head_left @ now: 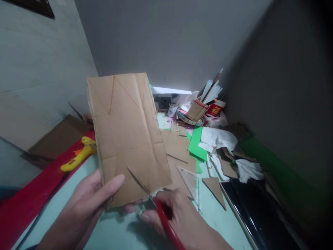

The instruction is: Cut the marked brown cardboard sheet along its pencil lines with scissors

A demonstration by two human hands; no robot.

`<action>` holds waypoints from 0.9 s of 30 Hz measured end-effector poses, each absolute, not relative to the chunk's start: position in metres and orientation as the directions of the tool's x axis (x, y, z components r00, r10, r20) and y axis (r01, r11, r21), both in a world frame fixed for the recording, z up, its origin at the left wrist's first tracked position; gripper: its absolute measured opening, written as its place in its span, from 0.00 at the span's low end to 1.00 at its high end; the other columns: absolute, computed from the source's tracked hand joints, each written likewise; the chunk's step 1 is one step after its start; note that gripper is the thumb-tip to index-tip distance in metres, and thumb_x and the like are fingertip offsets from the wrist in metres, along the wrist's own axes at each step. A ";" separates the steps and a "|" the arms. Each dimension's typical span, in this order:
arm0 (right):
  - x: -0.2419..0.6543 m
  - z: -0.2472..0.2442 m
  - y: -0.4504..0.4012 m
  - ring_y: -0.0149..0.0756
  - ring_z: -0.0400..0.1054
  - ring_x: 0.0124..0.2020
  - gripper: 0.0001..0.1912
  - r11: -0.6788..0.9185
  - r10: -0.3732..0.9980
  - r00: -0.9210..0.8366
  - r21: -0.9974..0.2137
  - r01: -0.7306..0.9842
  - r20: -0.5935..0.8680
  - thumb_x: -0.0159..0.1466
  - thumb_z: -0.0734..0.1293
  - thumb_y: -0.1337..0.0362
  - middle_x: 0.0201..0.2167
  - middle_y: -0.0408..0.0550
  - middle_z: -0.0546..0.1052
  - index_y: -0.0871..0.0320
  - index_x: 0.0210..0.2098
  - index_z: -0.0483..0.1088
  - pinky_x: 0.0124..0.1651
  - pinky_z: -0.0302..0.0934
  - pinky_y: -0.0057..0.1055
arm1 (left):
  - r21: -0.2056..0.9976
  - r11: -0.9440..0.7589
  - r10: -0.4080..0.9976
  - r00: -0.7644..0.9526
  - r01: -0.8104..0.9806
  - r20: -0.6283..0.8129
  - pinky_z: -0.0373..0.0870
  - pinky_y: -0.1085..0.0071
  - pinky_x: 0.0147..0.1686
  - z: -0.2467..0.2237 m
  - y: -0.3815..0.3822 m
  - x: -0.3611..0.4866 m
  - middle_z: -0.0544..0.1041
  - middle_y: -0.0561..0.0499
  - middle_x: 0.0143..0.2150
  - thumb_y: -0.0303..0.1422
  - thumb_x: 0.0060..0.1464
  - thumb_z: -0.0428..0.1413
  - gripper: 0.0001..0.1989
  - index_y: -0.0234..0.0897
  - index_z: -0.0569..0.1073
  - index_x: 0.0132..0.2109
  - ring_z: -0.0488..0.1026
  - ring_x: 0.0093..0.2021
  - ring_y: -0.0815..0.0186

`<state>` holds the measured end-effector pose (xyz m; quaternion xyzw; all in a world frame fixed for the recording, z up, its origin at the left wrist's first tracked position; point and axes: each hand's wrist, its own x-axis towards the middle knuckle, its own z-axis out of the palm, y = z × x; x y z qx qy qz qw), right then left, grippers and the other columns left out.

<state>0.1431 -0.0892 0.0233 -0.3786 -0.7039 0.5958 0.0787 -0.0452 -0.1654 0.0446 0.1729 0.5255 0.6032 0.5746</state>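
Observation:
My left hand (88,198) grips a creased sheet of brown cardboard (127,128) by its lower left corner, thumb on the front and fingers behind. Orange lines form an angled shape near the sheet's top. My right hand (179,215) is closed on the red handles of a pair of scissors (166,222). One blade lies in front of the cardboard's lower part, pointing up and left; the other blade cannot be made out, perhaps hidden behind the sheet. Part of the table is hidden by the cardboard.
A yellow glue gun (80,154) lies on red material at the left. Right of the cardboard are a clear set square (187,180), a cardboard triangle (215,191), green paper (197,146) and a glossy black object (255,208). A stick-filled holder (198,109) stands at the back.

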 end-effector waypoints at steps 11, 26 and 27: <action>0.162 0.053 -0.089 0.31 0.60 0.29 0.24 -0.119 0.545 -0.741 -0.911 0.395 -0.392 0.59 0.74 0.44 0.26 0.40 0.67 0.56 0.29 0.65 0.32 0.54 0.29 | 0.867 0.222 0.828 -0.383 -0.447 -0.410 0.79 0.72 0.28 0.050 -0.167 -0.045 0.85 0.54 0.35 0.42 0.42 0.74 0.18 0.47 0.84 0.42 0.81 0.29 0.60; 0.142 0.059 -0.095 0.34 0.69 0.33 0.11 0.091 0.475 -0.798 -0.881 0.463 -0.371 0.64 0.69 0.57 0.29 0.44 0.75 0.58 0.29 0.74 0.39 0.62 0.29 | 0.937 0.337 0.851 -0.396 -0.090 -0.344 0.80 0.70 0.29 0.037 -0.176 -0.060 0.83 0.52 0.30 0.58 0.38 0.71 0.23 0.46 0.85 0.34 0.80 0.31 0.57; 0.142 0.056 -0.095 0.35 0.69 0.33 0.11 0.105 0.472 -0.802 -0.880 0.463 -0.366 0.64 0.68 0.57 0.27 0.44 0.74 0.57 0.29 0.74 0.40 0.63 0.30 | 0.933 0.354 0.863 -0.363 -0.063 -0.352 0.78 0.70 0.28 0.034 -0.176 -0.061 0.82 0.49 0.28 0.60 0.40 0.70 0.25 0.43 0.84 0.32 0.79 0.28 0.57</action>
